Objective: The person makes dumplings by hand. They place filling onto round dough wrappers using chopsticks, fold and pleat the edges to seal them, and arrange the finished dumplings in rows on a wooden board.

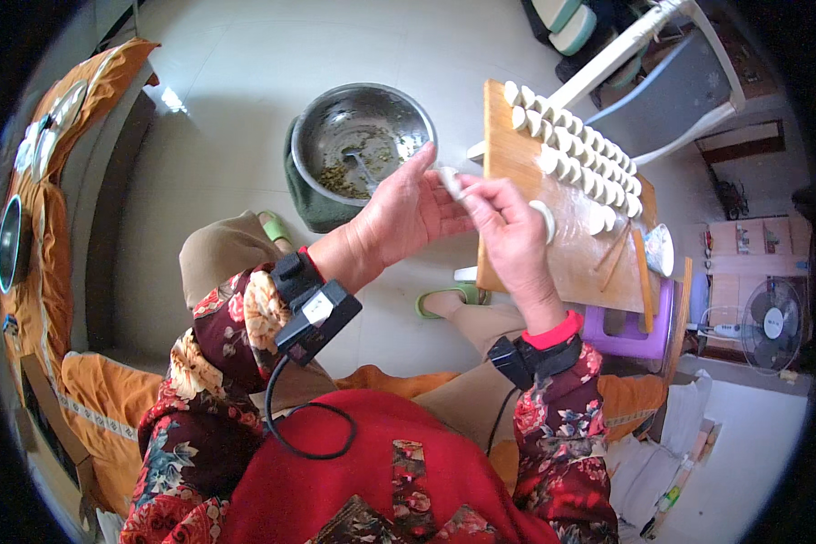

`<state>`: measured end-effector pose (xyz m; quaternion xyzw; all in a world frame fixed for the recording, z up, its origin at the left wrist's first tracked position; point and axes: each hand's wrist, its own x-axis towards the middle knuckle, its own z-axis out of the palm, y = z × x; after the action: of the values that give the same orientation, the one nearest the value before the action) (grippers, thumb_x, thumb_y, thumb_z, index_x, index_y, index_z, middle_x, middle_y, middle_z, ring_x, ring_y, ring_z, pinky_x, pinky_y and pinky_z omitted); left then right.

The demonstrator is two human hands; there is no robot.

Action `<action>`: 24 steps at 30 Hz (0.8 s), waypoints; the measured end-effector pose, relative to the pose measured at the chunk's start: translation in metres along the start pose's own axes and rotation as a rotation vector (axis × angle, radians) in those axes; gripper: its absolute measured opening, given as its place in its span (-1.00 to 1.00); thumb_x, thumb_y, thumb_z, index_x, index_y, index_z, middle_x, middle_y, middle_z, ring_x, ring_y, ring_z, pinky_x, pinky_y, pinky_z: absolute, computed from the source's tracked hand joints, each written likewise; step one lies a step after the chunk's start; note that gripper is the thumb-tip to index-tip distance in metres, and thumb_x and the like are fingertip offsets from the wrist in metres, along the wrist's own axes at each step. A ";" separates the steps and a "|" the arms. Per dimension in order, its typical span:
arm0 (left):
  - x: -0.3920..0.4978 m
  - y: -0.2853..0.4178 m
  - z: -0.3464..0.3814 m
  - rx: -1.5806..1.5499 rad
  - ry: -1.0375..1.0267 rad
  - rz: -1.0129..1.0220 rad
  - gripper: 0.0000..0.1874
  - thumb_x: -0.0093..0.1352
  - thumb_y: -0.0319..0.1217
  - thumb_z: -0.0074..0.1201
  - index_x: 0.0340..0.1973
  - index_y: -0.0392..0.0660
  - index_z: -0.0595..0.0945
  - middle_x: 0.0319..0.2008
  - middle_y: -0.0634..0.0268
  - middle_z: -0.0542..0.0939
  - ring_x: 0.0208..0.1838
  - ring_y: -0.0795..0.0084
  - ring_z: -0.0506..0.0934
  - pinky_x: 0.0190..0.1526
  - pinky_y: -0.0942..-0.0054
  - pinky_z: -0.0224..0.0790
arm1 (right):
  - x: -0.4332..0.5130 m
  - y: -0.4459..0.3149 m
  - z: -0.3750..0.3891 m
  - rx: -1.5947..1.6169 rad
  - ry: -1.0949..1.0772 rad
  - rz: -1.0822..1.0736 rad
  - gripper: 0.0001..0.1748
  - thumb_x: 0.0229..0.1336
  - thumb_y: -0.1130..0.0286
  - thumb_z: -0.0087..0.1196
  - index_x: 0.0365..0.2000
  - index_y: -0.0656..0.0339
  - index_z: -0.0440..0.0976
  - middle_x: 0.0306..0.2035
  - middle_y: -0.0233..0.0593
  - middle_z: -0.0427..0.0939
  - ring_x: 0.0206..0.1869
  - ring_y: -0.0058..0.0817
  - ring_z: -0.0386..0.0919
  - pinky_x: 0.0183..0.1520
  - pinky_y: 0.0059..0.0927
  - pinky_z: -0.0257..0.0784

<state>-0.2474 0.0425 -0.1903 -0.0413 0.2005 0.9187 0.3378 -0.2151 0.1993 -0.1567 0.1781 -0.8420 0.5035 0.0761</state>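
My right hand (517, 228) pinches a pale folded piece of dough (451, 182), likely a dumpling, by its edge. Beside it my left hand (408, 204) is held palm up, thumb raised and fingers apart, next to the dough; whether they touch is unclear. Beyond the left hand stands a steel bowl (326, 129) with a little chopped filling (340, 180) and a spoon (364, 170). Several rows of folded dumplings (578, 146) lie on a floured wooden board (510, 268) to the right. A flat dough wrapper (544, 221) is partly hidden behind my right hand.
Thin wooden sticks (615, 255), a flat wooden strip (642, 279) and a patterned cup (659, 248) lie at the board's near right. A purple stool (629, 333) is below. A white-framed chair (666, 95) stands behind, an electric fan (774, 323) at right.
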 end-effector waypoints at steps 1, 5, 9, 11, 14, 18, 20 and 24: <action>-0.002 0.005 -0.007 -0.030 0.015 0.043 -0.37 0.48 -0.02 -0.28 0.15 -0.39 0.24 0.07 -0.06 0.42 0.12 0.13 0.44 0.15 0.17 0.33 | -0.002 -0.002 0.008 -0.030 -0.060 -0.070 -0.89 0.25 0.50 0.02 -0.24 0.33 0.46 -0.18 -0.23 0.59 -0.21 -0.65 0.50 -0.11 -0.58 0.42; -0.008 0.038 -0.046 0.206 0.097 0.257 -0.58 0.46 -0.19 -0.19 0.02 -0.30 0.41 -0.05 0.05 0.51 0.00 0.23 0.53 0.04 0.25 0.43 | 0.016 0.021 0.034 -0.056 0.075 -0.017 -0.85 0.20 0.44 0.09 -0.23 0.27 0.47 -0.31 -0.15 0.62 -0.27 -0.49 0.61 -0.22 -0.49 0.48; -0.015 0.080 -0.085 0.387 0.265 0.497 -0.58 0.46 -0.22 -0.20 0.02 -0.34 0.43 -0.06 0.01 0.56 -0.06 0.25 0.55 0.00 0.34 0.41 | 0.036 0.065 0.076 -0.531 -0.068 0.065 -0.79 0.11 0.36 0.14 -0.28 0.28 0.47 -0.36 -0.07 0.60 -0.29 -0.18 0.61 -0.26 -0.20 0.49; -0.016 0.101 -0.101 0.731 0.395 0.561 -0.57 0.47 -0.23 -0.24 0.01 -0.38 0.42 -0.11 -0.01 0.56 -0.05 0.23 0.54 0.03 0.33 0.40 | 0.044 0.083 0.100 -0.635 -0.153 0.021 -0.76 0.05 0.33 0.17 -0.35 0.30 0.47 -0.41 0.00 0.58 -0.30 -0.07 0.58 -0.25 -0.09 0.49; -0.009 0.120 -0.121 0.322 0.478 0.573 -0.58 0.47 -0.28 -0.29 0.03 -0.42 0.39 -0.09 -0.04 0.53 0.02 0.18 0.51 0.08 0.29 0.37 | 0.062 0.106 0.135 -0.704 -0.278 0.085 -0.74 0.01 0.32 0.21 -0.42 0.33 0.46 -0.45 0.09 0.57 -0.31 -0.03 0.59 -0.22 -0.11 0.51; -0.010 0.133 -0.140 0.262 0.491 0.587 -0.56 0.48 -0.30 -0.31 0.07 -0.46 0.33 -0.05 -0.07 0.50 0.04 0.13 0.50 0.12 0.22 0.36 | 0.083 0.130 0.160 -0.722 -0.391 0.137 -0.83 -0.01 0.46 0.16 -0.42 0.37 0.45 -0.42 0.13 0.57 -0.29 0.02 0.59 -0.21 -0.07 0.51; -0.011 0.136 -0.143 0.262 0.449 0.590 -0.52 0.48 -0.30 -0.27 0.11 -0.51 0.25 0.01 -0.12 0.44 0.06 0.07 0.48 0.13 0.15 0.38 | 0.090 0.141 0.163 -0.761 -0.433 0.160 -0.89 0.00 0.53 0.08 -0.42 0.38 0.45 -0.42 0.15 0.57 -0.29 0.04 0.59 -0.21 -0.06 0.51; -0.009 0.141 -0.139 0.167 0.529 0.597 -0.53 0.47 -0.36 -0.22 0.12 -0.55 0.21 0.06 -0.15 0.37 0.08 0.00 0.45 0.14 0.11 0.39 | 0.098 0.160 0.152 -0.788 -0.380 0.162 -0.88 0.03 0.59 -0.08 -0.45 0.41 0.46 -0.44 0.20 0.55 -0.31 0.08 0.58 -0.22 -0.02 0.50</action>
<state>-0.3388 -0.1159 -0.2674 -0.1883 0.3576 0.9147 -0.0049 -0.3579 0.1128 -0.3313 0.1584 -0.9799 0.1068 -0.0577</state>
